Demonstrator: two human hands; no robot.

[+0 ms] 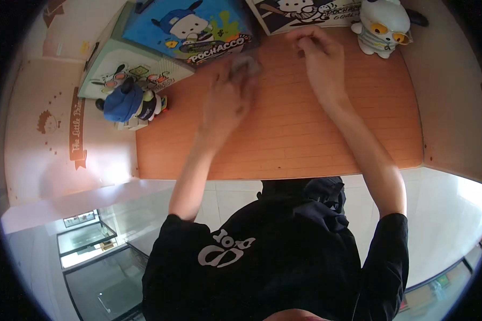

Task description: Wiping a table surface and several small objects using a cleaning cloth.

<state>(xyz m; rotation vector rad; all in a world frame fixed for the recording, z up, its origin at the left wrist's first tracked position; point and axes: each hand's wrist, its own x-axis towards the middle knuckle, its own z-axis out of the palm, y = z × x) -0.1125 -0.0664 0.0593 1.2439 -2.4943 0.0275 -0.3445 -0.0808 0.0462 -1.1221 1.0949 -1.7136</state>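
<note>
My left hand (227, 101) reaches over the wooden shelf board (284, 139), its fingers smeared by motion. At its fingertips is a small grey, crumpled-looking thing (245, 67), too blurred to name, just in front of a blue box (193, 32) with a cartoon dog on it. Farther right, my right hand (322, 56) hovers over the board with its fingers curled in; nothing shows in them. It is near a pale box (305, 16) with a black border and a white dog figurine (383, 32) wearing yellow glasses.
At the left stand a pale green box (128, 69) and a dog figurine (126, 104) in a blue cap. Printed side walls (43, 128) enclose the board on the left, with a plain pale wall (444, 96) on the right. Glass cases (107, 283) stand at the lower left.
</note>
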